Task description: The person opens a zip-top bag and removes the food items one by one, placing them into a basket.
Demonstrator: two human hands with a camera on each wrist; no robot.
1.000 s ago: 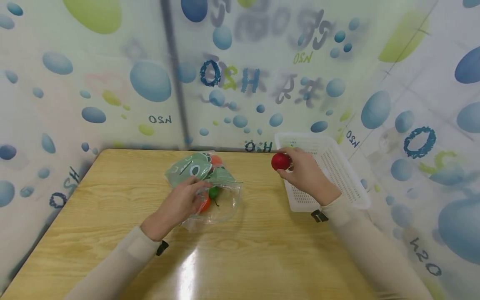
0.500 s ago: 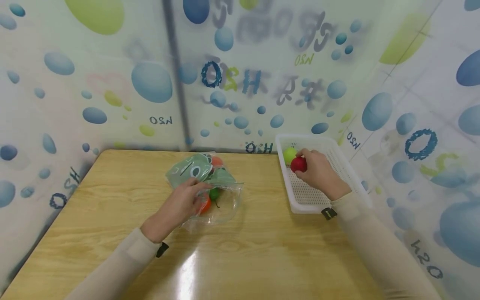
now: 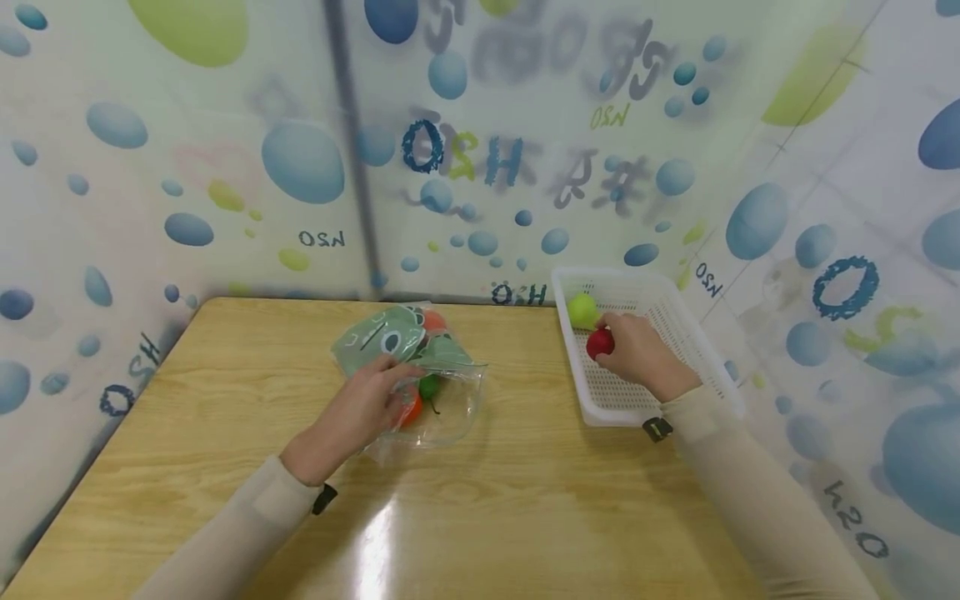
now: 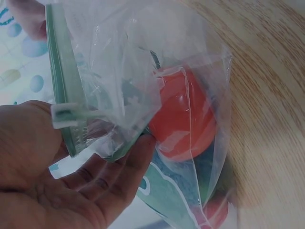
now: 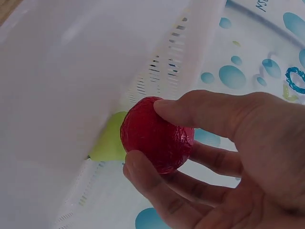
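My right hand (image 3: 637, 354) holds a red ball-shaped fruit (image 5: 155, 136) with a wrinkled, shiny skin, pinched between thumb and fingers. The hand is inside the white basket (image 3: 581, 383), low over its perforated floor. A yellow-green pear (image 3: 582, 310) lies in the basket's far left corner, just beyond the red fruit. On the left, my left hand (image 3: 365, 400) grips the open mouth of a clear zip bag (image 4: 119, 62) at its green zip strip. Inside the bag are an orange-red tomato-like fruit (image 4: 183, 114) and a green piece (image 3: 428, 386) with a thin stem.
A green cartoon face (image 3: 382, 337) is printed on the bag, and another orange-red piece (image 3: 432, 321) shows through its far end. Both bag and basket are on a wooden table (image 3: 510, 500). Bubble-patterned walls (image 3: 465, 208) stand close behind and beside it.
My right hand has carried the red fruit rightward over the basket's rim and lowered it inside, uncovering the pear. My left hand stays on the bag.
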